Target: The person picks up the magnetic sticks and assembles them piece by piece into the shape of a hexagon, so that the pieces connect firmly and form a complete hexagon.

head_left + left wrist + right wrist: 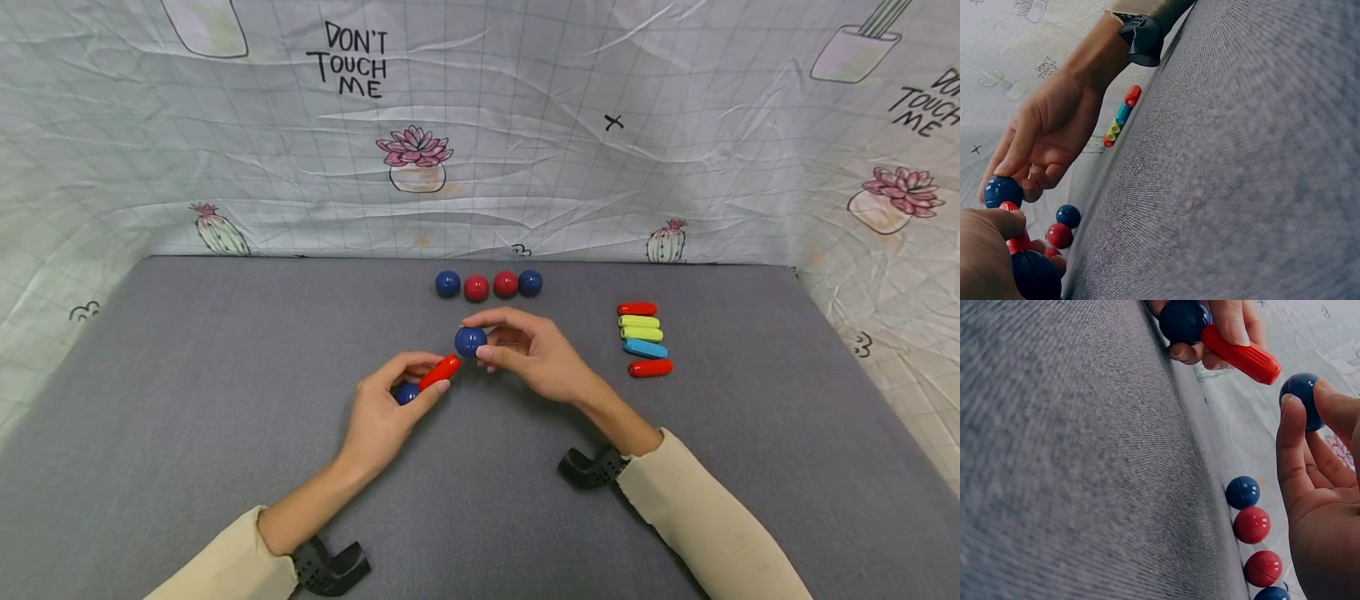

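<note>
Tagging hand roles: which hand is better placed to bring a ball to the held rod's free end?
Likely the right hand, pinching a blue ball near that end; the left hand holds the rod.

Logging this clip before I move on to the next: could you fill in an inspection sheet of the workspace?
Surface: grey tabletop, fabric-like texture.
Job's things: red stick with a dark blue ball at one end; its other end is close to, but apart from, a second blue ball.
Clutter: four loose balls in a row, two blue, two red; five loose sticks, two red, two yellow-green, one blue.
Hands: left hand holds the red stick; right hand pinches the second blue ball.
Cables: nothing seen.
Surroundings: plant-print cloth lettered "DON'T TOUCH ME".
</note>
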Demonstrator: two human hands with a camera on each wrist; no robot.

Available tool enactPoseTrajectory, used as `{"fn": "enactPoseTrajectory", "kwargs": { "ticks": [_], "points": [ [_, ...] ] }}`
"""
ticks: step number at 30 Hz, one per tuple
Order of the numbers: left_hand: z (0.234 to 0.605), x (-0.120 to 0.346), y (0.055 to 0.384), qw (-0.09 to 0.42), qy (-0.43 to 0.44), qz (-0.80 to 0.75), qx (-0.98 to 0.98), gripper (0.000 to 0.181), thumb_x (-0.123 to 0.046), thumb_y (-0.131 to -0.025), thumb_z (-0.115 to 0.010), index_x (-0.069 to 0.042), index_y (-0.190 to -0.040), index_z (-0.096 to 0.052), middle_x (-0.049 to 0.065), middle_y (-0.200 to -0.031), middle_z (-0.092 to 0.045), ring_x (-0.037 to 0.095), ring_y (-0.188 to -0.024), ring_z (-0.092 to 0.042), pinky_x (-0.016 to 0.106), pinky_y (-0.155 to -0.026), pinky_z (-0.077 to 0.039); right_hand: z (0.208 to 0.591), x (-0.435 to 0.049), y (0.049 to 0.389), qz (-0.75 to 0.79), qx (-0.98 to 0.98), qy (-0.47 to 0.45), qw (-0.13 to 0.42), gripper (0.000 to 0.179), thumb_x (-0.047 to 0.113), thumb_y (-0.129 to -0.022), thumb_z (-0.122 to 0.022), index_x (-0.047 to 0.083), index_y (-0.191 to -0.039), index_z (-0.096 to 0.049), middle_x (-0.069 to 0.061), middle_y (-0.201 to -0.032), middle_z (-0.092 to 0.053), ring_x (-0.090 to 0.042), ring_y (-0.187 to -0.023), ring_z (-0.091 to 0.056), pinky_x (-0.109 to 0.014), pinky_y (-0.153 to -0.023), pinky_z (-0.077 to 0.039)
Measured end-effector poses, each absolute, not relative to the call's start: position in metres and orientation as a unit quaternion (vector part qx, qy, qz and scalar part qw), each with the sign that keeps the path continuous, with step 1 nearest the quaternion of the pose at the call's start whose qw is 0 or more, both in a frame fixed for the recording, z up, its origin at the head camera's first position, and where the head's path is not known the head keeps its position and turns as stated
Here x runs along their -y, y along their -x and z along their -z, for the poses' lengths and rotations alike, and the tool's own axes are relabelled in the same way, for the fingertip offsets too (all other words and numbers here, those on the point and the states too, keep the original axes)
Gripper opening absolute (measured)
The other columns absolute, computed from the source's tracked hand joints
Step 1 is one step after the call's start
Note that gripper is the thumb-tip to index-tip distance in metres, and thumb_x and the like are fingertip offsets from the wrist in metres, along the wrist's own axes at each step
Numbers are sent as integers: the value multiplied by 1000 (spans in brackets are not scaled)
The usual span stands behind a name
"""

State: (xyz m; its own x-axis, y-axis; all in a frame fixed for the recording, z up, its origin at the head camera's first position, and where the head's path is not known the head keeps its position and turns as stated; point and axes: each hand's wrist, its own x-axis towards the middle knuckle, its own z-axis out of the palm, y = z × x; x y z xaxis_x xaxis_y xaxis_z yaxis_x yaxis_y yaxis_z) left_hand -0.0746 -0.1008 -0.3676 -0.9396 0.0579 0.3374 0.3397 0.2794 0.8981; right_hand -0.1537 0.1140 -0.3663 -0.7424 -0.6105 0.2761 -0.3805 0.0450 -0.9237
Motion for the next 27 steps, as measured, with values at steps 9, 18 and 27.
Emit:
{"fn": "enactPoseTrajectory", "kwargs": {
  "ticks": [9, 18, 27],
  "points": [
    [367, 101, 75, 116, 126, 597, 784, 26, 2, -81, -74, 2, -106, -66, 12, -91, -67, 21, -79, -60, 30, -71, -49, 354, -109, 145, 581, -739, 325, 103, 33, -4, -88, -65, 0, -121, -60, -11, -112, -59, -25, -86, -57, -32, -70, -53],
    [366, 101, 75, 117, 136, 595, 783, 27, 2, -81, -74, 3, -106, -65, 12, -91, -67, 21, -79, -61, 37, -72, -49, 345, -108, 141, 565, -749, 331, 103, 33, -6, -88, -64, -3, -120, -60, -10, -116, -59, -26, -92, -56, -30, -73, -51],
    [365, 102, 75, 101, 145, 608, 774, 28, 4, -83, -71, 4, -109, -63, 11, -87, -69, 17, -75, -60, 28, -69, -48, 366, -110, 152, 570, -731, 362, 103, 37, 1, -90, -65, 7, -126, -61, -2, -122, -59, -22, -97, -56, -33, -75, -52]
  ]
}}
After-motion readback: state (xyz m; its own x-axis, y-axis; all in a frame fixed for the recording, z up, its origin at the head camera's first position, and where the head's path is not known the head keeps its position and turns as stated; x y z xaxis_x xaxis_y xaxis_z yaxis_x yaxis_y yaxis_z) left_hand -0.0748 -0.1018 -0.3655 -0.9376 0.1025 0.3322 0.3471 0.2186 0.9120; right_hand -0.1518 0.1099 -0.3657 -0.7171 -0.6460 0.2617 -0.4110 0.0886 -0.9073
